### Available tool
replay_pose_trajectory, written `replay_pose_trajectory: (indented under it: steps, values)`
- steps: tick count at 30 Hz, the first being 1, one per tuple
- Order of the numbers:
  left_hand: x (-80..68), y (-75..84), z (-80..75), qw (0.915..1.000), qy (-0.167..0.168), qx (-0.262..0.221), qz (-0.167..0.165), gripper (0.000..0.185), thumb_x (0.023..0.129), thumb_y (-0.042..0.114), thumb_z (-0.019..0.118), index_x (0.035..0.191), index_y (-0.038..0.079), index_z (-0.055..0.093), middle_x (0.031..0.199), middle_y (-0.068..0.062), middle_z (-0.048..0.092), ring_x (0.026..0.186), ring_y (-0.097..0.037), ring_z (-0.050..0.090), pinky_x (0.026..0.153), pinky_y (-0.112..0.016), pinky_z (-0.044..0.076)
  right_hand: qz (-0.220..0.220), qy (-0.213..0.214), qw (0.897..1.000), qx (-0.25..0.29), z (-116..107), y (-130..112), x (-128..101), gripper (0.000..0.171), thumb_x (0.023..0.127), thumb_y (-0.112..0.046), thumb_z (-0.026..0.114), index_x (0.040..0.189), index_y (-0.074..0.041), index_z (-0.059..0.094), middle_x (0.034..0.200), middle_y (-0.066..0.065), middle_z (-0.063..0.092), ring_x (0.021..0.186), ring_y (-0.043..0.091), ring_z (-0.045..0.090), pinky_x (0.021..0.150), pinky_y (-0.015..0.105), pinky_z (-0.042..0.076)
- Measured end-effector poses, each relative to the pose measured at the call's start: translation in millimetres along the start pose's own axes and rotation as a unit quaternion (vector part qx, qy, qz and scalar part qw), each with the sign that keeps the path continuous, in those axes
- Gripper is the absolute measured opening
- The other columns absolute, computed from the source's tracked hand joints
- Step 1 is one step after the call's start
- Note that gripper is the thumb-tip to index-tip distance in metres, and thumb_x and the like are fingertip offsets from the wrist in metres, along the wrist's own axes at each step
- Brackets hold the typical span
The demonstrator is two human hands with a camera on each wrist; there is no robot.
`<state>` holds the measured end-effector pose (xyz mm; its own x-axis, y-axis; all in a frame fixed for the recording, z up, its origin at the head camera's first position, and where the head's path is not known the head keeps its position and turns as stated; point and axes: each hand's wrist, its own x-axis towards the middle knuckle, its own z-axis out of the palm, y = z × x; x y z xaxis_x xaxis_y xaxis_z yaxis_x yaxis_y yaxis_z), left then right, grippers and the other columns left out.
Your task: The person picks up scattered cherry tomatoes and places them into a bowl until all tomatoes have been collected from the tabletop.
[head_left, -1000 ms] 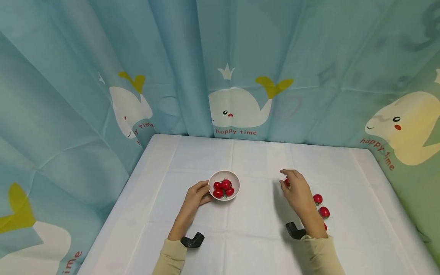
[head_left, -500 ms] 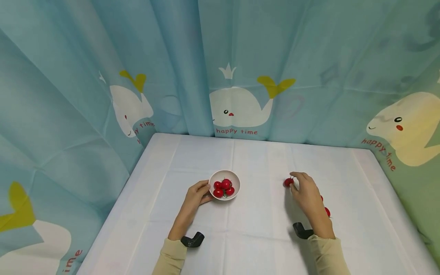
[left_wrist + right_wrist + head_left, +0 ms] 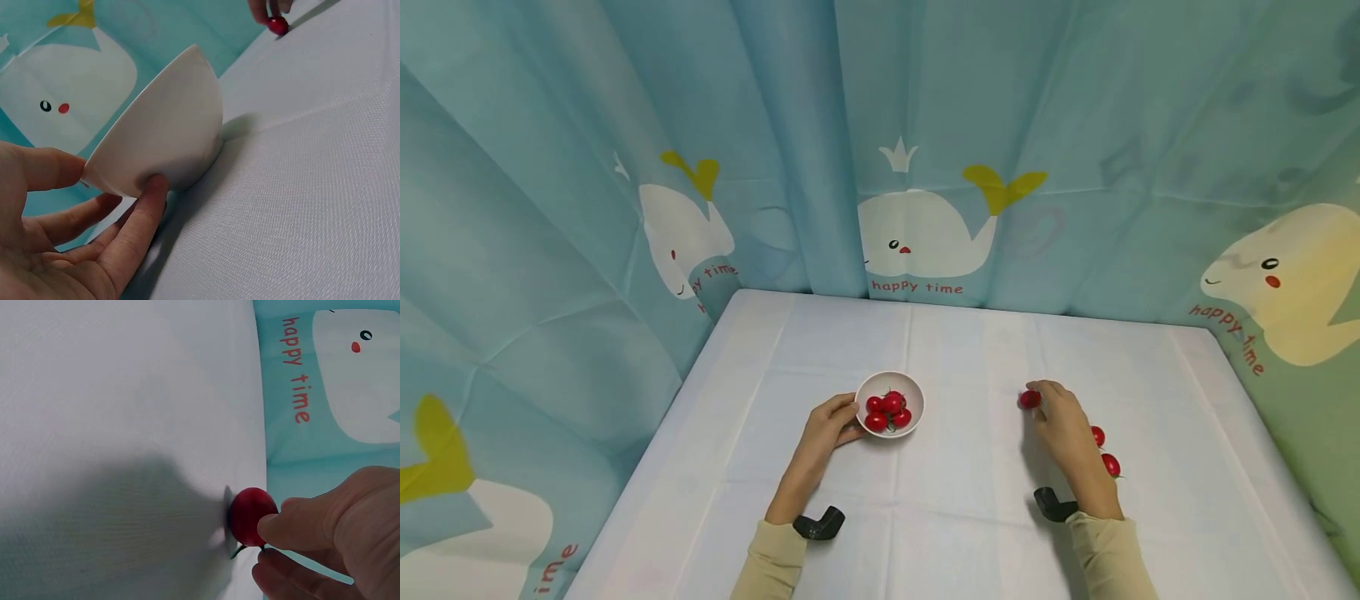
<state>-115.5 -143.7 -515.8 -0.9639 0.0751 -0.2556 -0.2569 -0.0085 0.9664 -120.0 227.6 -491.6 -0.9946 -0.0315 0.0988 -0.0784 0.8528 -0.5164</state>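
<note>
At the left, my left hand (image 3: pixel 825 429) grips the side of a small white bowl (image 3: pixel 169 119), its thumb and fingers at the rim and the outer wall. Several red cherry tomatoes (image 3: pixel 888 411) with green stems lie inside the bowl. On the right, my right hand (image 3: pixel 1063 425) pinches a single cherry tomato (image 3: pixel 250 515) low over the white cloth. The thumb presses on the tomato's near side, and its green stem hangs below in the right wrist view.
Two more cherry tomatoes (image 3: pixel 1110 465) lie on the white tablecloth (image 3: pixel 955 508), partly behind the right forearm. A blue curtain (image 3: pixel 775 100) with whale prints hangs along the table's back and sides. A black strap mount (image 3: pixel 820 523) sits at each wrist.
My right hand has drawn back a little to the right and its fingers have come together on the tomato. The left hand and the bowl have stayed in place.
</note>
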Motion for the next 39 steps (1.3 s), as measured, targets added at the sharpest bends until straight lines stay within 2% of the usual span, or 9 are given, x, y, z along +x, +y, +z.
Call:
replay_pose_trajectory:
  steps: [7,13,20,31,39]
  values:
    - [-0.6,-0.2,-1.7,1.0,0.003,-0.002,-0.005,0.044,0.107,0.017,0.056,0.145,-0.006,0.055,0.144,-0.029,0.058,0.114,-0.024,0.07,0.094,-0.031,0.065,-0.014,0.01,1.0,-0.006,5,1,2,0.038,0.089,0.012,0.059,0.127,0.011,0.063,0.133,0.034,0.061,0.127,0.054,0.053,0.112,0.068,0.047]
    - [0.7,-1.6,-0.5,1.0,-0.008,-0.005,0.001,0.045,0.108,0.018,0.055,0.145,-0.008,0.053,0.144,-0.031,0.058,0.116,-0.027,0.069,0.094,-0.033,0.065,-0.013,0.015,1.0,-0.009,7,3,2,0.036,0.088,0.012,0.058,0.124,0.011,0.065,0.128,0.034,0.063,0.123,0.054,0.056,0.11,0.067,0.049]
    - [-0.5,-3.0,-1.5,1.0,-0.001,-0.003,-0.002,0.044,0.108,0.017,0.055,0.144,-0.007,0.054,0.144,-0.031,0.058,0.114,-0.027,0.07,0.093,-0.032,0.065,0.007,0.004,1.0,-0.012,11,2,1,0.036,0.09,0.009,0.062,0.126,0.01,0.065,0.129,0.034,0.061,0.123,0.053,0.056,0.109,0.066,0.05]
    - [0.7,-0.9,-3.2,0.9997,-0.013,-0.018,0.005,0.042,0.108,0.016,0.056,0.143,-0.007,0.056,0.141,-0.03,0.06,0.106,-0.019,0.072,0.091,-0.03,0.066,0.04,-0.017,0.999,-0.021,16,0,3,0.038,0.093,0.0,0.068,0.13,0.007,0.063,0.128,0.032,0.058,0.118,0.046,0.059,0.106,0.062,0.054]
    - [0.5,-1.1,-3.3,0.9997,-0.013,-0.017,0.007,0.042,0.108,0.017,0.055,0.143,-0.006,0.057,0.14,-0.029,0.061,0.107,-0.019,0.072,0.092,-0.03,0.066,0.027,-0.002,1.0,0.009,16,-9,4,0.037,0.093,0.0,0.066,0.129,0.008,0.063,0.125,0.032,0.058,0.111,0.044,0.063,0.1,0.061,0.056]
